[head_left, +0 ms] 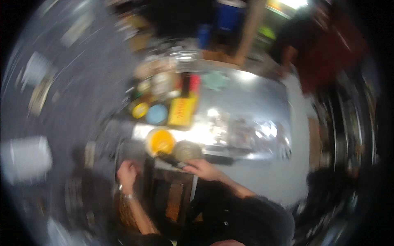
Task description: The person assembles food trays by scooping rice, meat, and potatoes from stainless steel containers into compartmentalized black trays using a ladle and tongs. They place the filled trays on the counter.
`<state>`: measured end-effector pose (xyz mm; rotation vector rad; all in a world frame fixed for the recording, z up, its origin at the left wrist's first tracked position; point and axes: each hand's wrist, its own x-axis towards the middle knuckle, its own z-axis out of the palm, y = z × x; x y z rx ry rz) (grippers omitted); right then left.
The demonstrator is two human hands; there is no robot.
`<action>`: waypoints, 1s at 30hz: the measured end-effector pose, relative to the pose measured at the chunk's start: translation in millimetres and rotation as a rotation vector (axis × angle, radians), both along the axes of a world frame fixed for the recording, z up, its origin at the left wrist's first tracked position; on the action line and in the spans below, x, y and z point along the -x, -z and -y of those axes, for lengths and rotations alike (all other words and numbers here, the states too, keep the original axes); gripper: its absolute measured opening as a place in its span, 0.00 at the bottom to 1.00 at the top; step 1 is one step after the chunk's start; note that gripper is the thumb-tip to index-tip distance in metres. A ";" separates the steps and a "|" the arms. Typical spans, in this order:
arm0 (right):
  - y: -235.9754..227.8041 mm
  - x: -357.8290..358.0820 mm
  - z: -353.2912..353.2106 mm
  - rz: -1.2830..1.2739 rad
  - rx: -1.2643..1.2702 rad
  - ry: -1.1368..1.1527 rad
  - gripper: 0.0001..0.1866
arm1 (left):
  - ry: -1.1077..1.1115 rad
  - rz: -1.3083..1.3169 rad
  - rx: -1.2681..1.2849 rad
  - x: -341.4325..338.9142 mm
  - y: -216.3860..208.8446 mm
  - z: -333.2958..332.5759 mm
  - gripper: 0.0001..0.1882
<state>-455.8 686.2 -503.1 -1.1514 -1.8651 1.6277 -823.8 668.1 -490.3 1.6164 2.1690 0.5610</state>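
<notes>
The picture is smeared by motion. My right hand (201, 168) is closed around a dark utensil (169, 159), perhaps a brush; the blur hides its exact kind. Its far end points left, by the near rim of a pale round bowl with yellow-orange contents (162, 141). Just beyond my right hand stands a greyish-beige round container (187, 151). My left hand (128, 173) has its fingers curled at a grey see-through tub (130, 151), left of the bowl. Whatever may be in those fingers is too blurred to name.
A shiny metal tabletop (254, 98) stretches to the right. Beyond the bowl cluster a yellow box (182, 111), a light-blue round lid (156, 114) and several jars. A green item (215, 80) lies farther back. Another person (324, 49) stands at the far right.
</notes>
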 end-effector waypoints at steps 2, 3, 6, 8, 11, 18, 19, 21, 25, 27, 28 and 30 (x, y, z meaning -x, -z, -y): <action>-1.3 5.9 -7.5 -0.056 0.287 -0.048 0.33 | -0.012 0.098 -0.057 -15.8 -36.3 39.2 0.10; 4.9 10.0 -10.9 -0.025 0.481 -0.069 0.34 | -0.090 0.111 -0.025 -21.3 -37.3 67.2 0.08; -7.7 45.3 -13.2 -0.275 0.694 0.115 0.40 | -0.265 -0.041 -0.031 -30.8 -51.4 154.3 0.09; -6.5 70.8 -21.7 -0.213 0.840 -0.036 0.44 | -0.536 -0.182 -0.001 -35.2 -38.5 242.7 0.08; -24.8 129.6 -10.1 0.083 0.842 -0.324 0.41 | -0.939 -0.430 0.120 -42.3 -20.4 372.2 0.08; -15.5 262.2 43.6 0.318 -0.135 -1.095 0.38 | -1.399 -0.340 0.071 30.6 42.3 546.1 0.08; -11.3 280.8 51.2 0.333 -0.215 -1.165 0.38 | -1.412 -0.309 0.151 46.7 53.4 562.2 0.07; -9.1 309.0 61.9 0.342 -0.442 -1.247 0.41 | -1.338 -0.435 0.102 71.0 69.2 569.4 0.05; -11.4 350.8 78.9 0.455 -0.874 -1.352 0.45 | -1.244 -0.535 0.076 73.5 92.5 572.7 0.06; -11.0 371.8 80.3 0.556 -1.016 -1.390 0.44 | -1.295 -0.719 -0.181 57.5 59.0 532.9 0.05; -10.1 381.8 84.8 0.548 -1.142 -1.413 0.44 | -1.393 -0.687 -0.247 43.1 51.4 522.4 0.05; 12.1 398.8 77.0 0.417 -1.351 -1.387 0.41 | -1.613 -0.108 -0.524 -10.5 31.1 477.0 0.06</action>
